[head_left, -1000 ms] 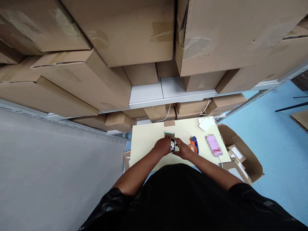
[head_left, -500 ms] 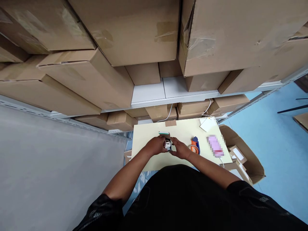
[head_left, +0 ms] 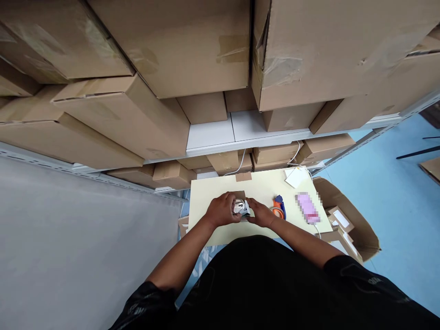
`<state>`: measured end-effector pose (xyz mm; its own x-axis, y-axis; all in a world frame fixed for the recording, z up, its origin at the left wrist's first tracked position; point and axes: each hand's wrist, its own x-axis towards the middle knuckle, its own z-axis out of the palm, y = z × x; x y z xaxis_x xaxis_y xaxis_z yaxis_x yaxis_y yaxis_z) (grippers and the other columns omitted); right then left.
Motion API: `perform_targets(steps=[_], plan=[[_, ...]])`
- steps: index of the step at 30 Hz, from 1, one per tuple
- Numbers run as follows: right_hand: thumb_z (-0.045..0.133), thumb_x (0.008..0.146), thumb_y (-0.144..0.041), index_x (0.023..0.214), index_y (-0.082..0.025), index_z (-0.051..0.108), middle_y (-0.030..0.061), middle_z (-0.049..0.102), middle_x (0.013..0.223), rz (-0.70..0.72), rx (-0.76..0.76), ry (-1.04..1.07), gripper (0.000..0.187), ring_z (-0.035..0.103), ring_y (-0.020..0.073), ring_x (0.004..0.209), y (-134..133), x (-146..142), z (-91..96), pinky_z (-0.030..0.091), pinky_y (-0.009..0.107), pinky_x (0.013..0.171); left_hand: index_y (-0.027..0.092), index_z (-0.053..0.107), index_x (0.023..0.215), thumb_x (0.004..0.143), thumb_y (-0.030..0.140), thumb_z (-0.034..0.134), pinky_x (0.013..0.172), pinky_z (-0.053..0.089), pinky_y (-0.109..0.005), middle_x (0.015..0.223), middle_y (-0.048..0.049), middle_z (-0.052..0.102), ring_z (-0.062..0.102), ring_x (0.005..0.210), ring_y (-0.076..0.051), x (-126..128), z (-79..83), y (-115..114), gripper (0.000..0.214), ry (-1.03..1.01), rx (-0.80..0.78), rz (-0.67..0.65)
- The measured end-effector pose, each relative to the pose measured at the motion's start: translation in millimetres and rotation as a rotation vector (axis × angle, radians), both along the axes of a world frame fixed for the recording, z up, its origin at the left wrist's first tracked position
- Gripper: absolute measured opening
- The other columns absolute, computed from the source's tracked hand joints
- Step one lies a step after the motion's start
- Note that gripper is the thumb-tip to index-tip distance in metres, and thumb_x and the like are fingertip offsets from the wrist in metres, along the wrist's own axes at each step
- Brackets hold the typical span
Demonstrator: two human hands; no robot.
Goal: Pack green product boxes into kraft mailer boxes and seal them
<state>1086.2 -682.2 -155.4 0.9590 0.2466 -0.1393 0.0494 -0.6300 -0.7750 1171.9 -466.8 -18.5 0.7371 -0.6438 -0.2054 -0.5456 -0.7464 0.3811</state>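
Note:
Over the near part of the pale yellow table, both hands hold a small open cardboard box point(head_left: 239, 194) between them. Inside it shows a shiny silver rounded object point(head_left: 239, 206), whose kind I cannot make out. My left hand point(head_left: 222, 211) is closed around the left side, its fingers and thumb close against the silver object. On the right side my right hand point(head_left: 260, 213) grips the box wall, fingers at the back and thumb in front. A white and greenish piece point(head_left: 246, 209) shows near the right fingers. The hands hide most of the box's sides.
An orange and blue tape dispenser point(head_left: 279, 207) lies right of my right hand on the table point(head_left: 202, 192). Farther right are a blurred pink-purple item point(head_left: 307, 207) and white cards point(head_left: 295, 176). A large open carton point(head_left: 364, 229) holds small boxes. Shelves of cardboard boxes point(head_left: 192, 46) rise behind.
The box's raised back flap now looks plain brown, and its green edge no longer shows at the top. A white and greenish piece appears at the front right. Both hands stay on the box.

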Motion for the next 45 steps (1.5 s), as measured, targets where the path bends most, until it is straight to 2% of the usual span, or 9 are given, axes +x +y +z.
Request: perform_targets(steps=[4,8,14,23,27,31,36,41,45], plan=[[0.082,0.078,-0.026,0.16,-0.024,0.038,0.0167,0.055,0.149,-0.051,0.04,0.001,0.094,0.063,0.0344,0.129,1.2,6.8,-0.1,0.052,0.051,0.109,0.024,0.06,0.105,0.064,0.031,0.078,0.079,0.053,-0.032,0.091,-0.0018,0.068,0.068,0.085,-0.023,10.3,28.2,-2.5,0.046,-0.02,-0.203,0.09],[0.08,0.077,-0.021,0.16,-0.024,0.035,0.0157,0.055,0.146,-0.131,0.101,-0.025,0.094,0.065,0.029,0.119,1.7,25.7,-3.1,0.055,0.048,0.104,0.024,0.06,0.117,0.063,0.029,0.076,0.085,0.055,-0.032,0.1,-0.0025,0.07,0.069,0.089,-0.022,24.1,56.2,8.0,0.057,-0.078,-0.494,0.148],[0.077,0.077,-0.019,0.162,-0.024,0.033,0.0161,0.053,0.15,-0.176,0.167,-0.001,0.097,0.062,0.0299,0.128,3.7,54.5,-12.0,0.052,0.051,0.11,0.02,0.06,0.125,0.073,0.05,0.076,0.091,0.056,-0.036,0.107,-0.0073,0.072,0.07,0.097,-0.025,33.0,70.3,33.2,0.062,-0.146,-0.887,0.298],[0.085,0.072,-0.032,0.169,-0.032,0.015,0.0168,0.033,0.169,-0.224,0.176,0.082,0.119,0.054,0.0333,0.142,-7.5,39.9,-12.0,0.046,0.057,0.117,0.02,0.063,0.124,0.082,0.054,0.074,0.086,0.056,-0.032,0.109,-0.0078,0.073,0.069,0.096,-0.023,16.1,47.3,32.2,0.055,0.05,-1.009,0.357],[0.075,0.083,-0.033,0.164,-0.033,0.031,0.0123,0.037,0.167,-0.3,0.227,-0.045,0.092,0.047,0.0323,0.147,-23.3,9.2,16.6,0.041,0.058,0.121,0.02,0.063,0.121,0.082,0.055,0.074,0.085,0.055,-0.032,0.111,-0.008,0.074,0.07,0.098,-0.023,13.1,39.5,24.5,0.053,0.16,-1.035,0.415],[0.059,0.098,-0.043,0.148,-0.03,0.053,0.012,0.06,0.147,-0.305,0.445,-0.003,0.052,0.06,0.0301,0.134,-22.8,-12.2,58.8,0.049,0.054,0.113,0.019,0.065,0.117,0.084,0.058,0.071,0.087,0.055,-0.034,0.112,-0.0087,0.075,0.07,0.101,-0.024,12.6,35.7,14.2,0.05,0.25,-1.022,0.474],[0.07,0.09,-0.055,0.149,-0.026,0.049,0.0113,0.064,0.142,-0.095,0.697,0.167,0.069,0.061,0.0316,0.129,6.8,-7.9,95.8,0.051,0.051,0.108,0.019,0.065,0.111,0.084,0.064,0.072,0.082,0.055,-0.033,0.109,-0.0093,0.075,0.069,0.096,-0.023,13.3,28.9,-3.6,0.054,0.348,-1.027,0.506],[0.077,0.084,-0.055,0.14,-0.025,0.05,0.0112,0.066,0.135,-0.247,0.805,0.149,0.069,0.063,0.031,0.124,24.9,-1.4,103.4,0.054,0.047,0.103,0.023,0.047,0.136,0.087,0.063,0.072,0.085,0.057,-0.035,0.128,-0.0133,0.069,0.069,0.104,-0.023,10.8,14.3,-16.4,0.068,0.497,-1.168,0.528],[0.07,0.088,-0.06,0.142,-0.026,0.046,0.0118,0.066,0.134,-0.376,0.777,0.06,0.068,0.064,0.0299,0.121,21.9,2.9,109.1,0.056,0.045,0.101,0.026,0.049,0.129,0.089,0.055,0.072,0.088,0.058,-0.036,0.141,-0.0126,0.059,0.065,0.113,-0.022,-8.7,1.0,-20.9,0.055,0.519,-1.064,0.473]])
